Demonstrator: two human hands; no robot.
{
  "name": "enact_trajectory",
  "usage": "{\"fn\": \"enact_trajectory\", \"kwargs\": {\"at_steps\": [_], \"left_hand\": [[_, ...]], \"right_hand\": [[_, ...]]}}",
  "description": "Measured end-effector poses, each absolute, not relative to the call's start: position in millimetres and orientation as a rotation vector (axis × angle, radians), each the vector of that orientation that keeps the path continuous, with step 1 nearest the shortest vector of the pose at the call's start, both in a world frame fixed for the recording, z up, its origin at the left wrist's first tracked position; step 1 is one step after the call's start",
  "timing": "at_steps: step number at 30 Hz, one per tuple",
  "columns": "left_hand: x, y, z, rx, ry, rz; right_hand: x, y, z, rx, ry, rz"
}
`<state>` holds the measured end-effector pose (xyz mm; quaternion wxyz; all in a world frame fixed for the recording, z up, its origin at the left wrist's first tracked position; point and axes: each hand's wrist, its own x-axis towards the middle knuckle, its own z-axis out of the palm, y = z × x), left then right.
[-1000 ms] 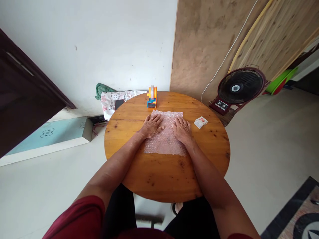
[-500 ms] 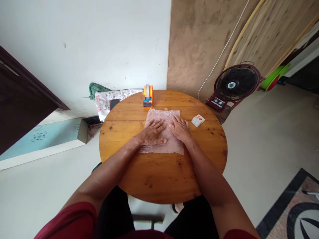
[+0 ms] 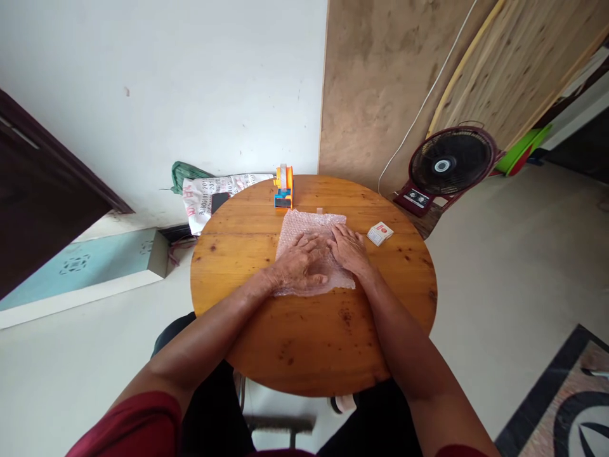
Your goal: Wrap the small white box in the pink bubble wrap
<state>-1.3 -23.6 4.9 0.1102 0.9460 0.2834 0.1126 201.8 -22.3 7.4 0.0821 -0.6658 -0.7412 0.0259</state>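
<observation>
A pinkish, see-through sheet of bubble wrap [image 3: 311, 223] lies on the round wooden table [image 3: 309, 343]. Across its left part rests my left hand [image 3: 299, 263], palm down, fingers stretched and thumb apart. My right hand [image 3: 349, 249] lies flat over the sheet's right edge with its fingers spread. Both hands touch the wrap, and neither grips it. Just right of my right hand sits a small white box [image 3: 380, 233] with red marks. An orange and blue tape dispenser [image 3: 284, 187] with a roll of tape stands behind the sheet.
A dark red fan [image 3: 451, 162] stands on the floor beyond the table's right side. Behind the table's left edge lies a printed white sack [image 3: 204, 197]. A pale blue box-like piece [image 3: 80, 263] is on the floor at left. The wall rises just behind the table.
My left hand has slid a little to the right and nearer to me over the bubble wrap. The right hand stays on the sheet's right side. The view has shifted slightly.
</observation>
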Motion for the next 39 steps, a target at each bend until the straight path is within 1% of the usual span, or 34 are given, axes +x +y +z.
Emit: {"fn": "enact_trajectory", "kwargs": {"at_steps": [7,11,15,23,39], "left_hand": [[6.0,-32.5,-2.6,2.798,0.732,0.201],[8.2,-32.8,-2.1,2.807,0.737,0.247],[12.2,-39.0,3.1,2.837,0.632,0.334],[12.0,-41.7,1.6,2.793,0.597,0.226],[10.8,-40.8,1.1,2.79,0.59,0.23]], "right_hand": [[213.7,-21.5,14.6,-1.935,-2.291,0.112],[212.0,-22.8,15.2,-1.932,-2.286,0.086],[211.5,-23.4,14.8,-1.922,-2.299,0.083],[213.8,-22.0,14.2,-1.905,-2.291,0.085],[215.6,-20.7,17.4,-1.88,-2.248,0.07]]}}
